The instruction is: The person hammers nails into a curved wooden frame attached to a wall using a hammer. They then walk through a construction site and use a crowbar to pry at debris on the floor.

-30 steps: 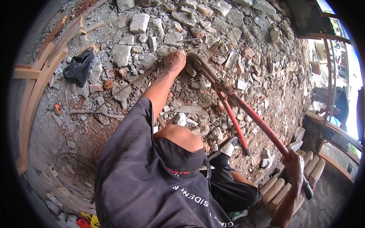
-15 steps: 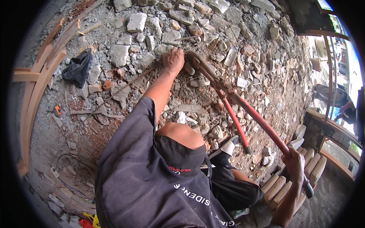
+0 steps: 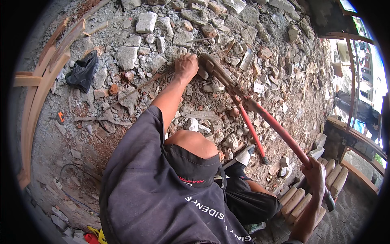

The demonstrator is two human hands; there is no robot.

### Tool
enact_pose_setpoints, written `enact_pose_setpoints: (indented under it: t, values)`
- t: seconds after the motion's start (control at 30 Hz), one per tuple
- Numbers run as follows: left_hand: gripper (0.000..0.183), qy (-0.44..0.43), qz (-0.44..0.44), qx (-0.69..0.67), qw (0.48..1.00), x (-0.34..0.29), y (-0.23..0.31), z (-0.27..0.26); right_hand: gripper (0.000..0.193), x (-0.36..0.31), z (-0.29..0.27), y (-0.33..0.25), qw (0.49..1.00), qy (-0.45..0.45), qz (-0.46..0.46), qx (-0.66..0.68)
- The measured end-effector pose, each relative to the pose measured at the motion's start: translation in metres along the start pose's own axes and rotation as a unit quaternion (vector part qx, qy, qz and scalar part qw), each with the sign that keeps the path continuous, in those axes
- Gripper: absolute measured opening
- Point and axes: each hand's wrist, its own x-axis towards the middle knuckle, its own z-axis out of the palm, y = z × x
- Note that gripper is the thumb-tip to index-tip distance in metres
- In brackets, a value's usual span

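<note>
My left hand (image 3: 187,67) is closed round a thin metal rod (image 3: 140,88), which slants down to the left over the rubble. Right beside that hand are the jaws of a long bolt cutter (image 3: 280,133) with red handles; whether they touch the rod is hard to make out. With my right hand (image 3: 315,173) I grip the end of the upper handle. The lower handle slopes down, apart from the upper one, its dark tip near my shoe. My bent knee shows between my arms.
Broken concrete and brick rubble (image 3: 127,57) covers the ground. A black plastic bag (image 3: 83,72) and curved wooden planks (image 3: 42,101) lie to the left. Several pale blocks (image 3: 292,199) are stacked at the lower right, near a timber frame (image 3: 353,130).
My left hand has shifted very slightly down and right with the rod. My right hand and the bolt cutter look almost still.
</note>
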Motion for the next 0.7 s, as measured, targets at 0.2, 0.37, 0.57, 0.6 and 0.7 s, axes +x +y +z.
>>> enact_pose_setpoints:
  t: [0.2,0.37,0.57,0.6,0.7]
  values:
    - [0.014,-0.013,-0.017,-0.002,1.0,0.0,0.003,-0.004,0.038,0.0,-0.002,-0.005,1.0,-0.008,0.014,0.002]
    - [0.011,0.031,0.012,-0.005,0.999,-0.001,-0.002,0.001,0.038,0.003,-0.005,-0.008,0.999,-0.022,0.022,-0.008]
    - [0.012,-0.037,-0.018,0.013,0.999,0.002,-0.011,0.015,0.038,0.0,-0.052,-0.029,0.998,-0.013,0.002,-0.058]
    - [0.013,-0.03,0.01,0.036,0.999,0.0,-0.01,0.015,0.037,-0.002,-0.071,-0.046,0.998,-0.007,0.0,-0.064]
    - [0.012,-0.042,0.063,0.079,0.994,-0.004,-0.009,0.013,0.037,0.0,-0.12,-0.074,0.99,0.009,-0.052,-0.131]
